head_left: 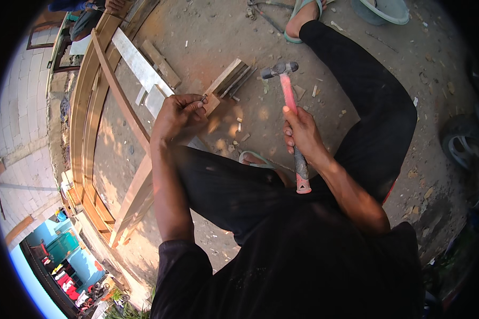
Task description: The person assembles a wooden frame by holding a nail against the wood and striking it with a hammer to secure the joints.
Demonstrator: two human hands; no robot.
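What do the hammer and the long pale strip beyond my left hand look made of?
Hammer: the dark grey, scuffed head looks like metal; the handle's worn red surface could be paint or plastic, its core unclear.

Pale strip: flat, whitish grey, with a patchy sheen; perhaps bare metal, though painted wood isn't ruled out.

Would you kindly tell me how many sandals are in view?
2. One sandal is near the top edge, beyond the hammer; the other sandal is near the middle, left of the hammer's handle, partly hidden. More may be out of sight.
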